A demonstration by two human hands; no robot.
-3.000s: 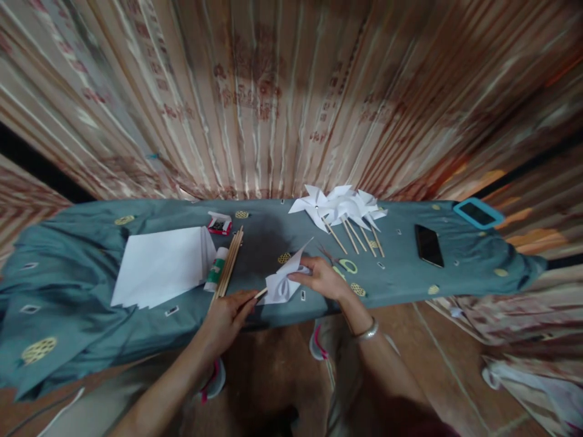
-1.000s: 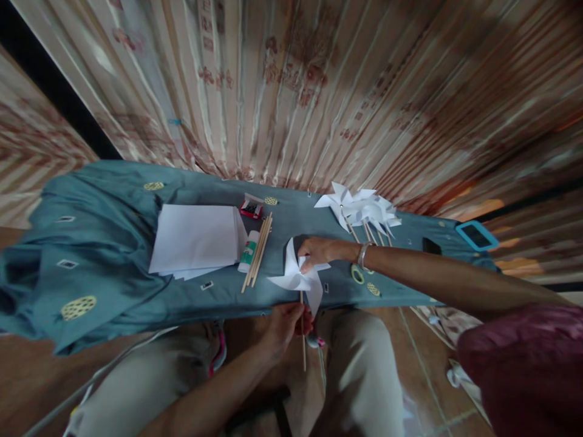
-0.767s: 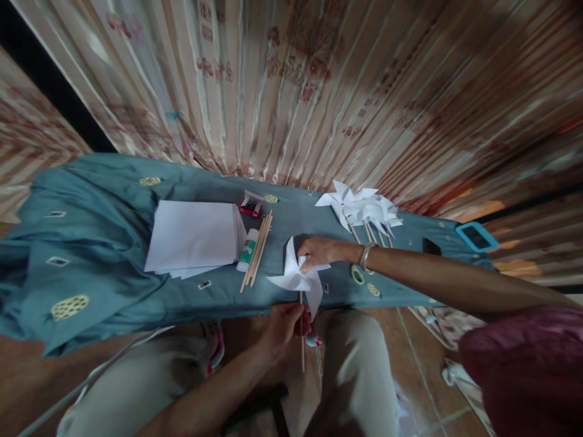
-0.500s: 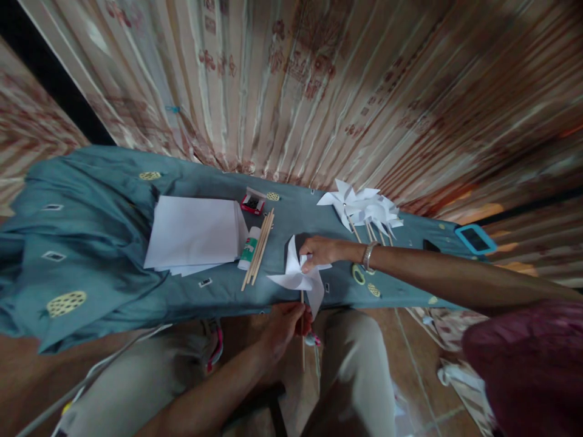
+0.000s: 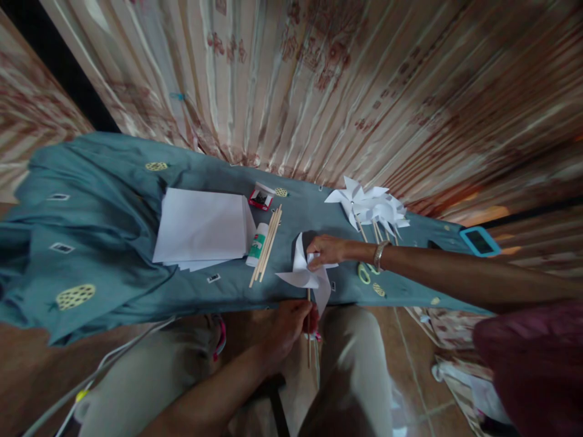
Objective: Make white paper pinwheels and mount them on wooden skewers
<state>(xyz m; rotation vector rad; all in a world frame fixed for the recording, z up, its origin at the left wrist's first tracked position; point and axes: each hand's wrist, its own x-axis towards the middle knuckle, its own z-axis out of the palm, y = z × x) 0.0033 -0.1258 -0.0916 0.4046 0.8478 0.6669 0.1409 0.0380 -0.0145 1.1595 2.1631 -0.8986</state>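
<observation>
Head view: the left hand pinches a wooden stick, the white paper pinwheel just past that grip, at the cloth's near edge; the right hand touches its middle, pinching or pressing, I can't tell.

Paper: lying on the cloth, left of the tube.
Tube: lying between paper and loose sticks.
Box: sitting behind the tube.
Front pinwheel: sitting at the cloth's edge, its stick poking past.
Pinwheel pile: lying behind it, to the right.
Scissors: lying right of the front pinwheel.
Screen: lying at the right end.
</observation>
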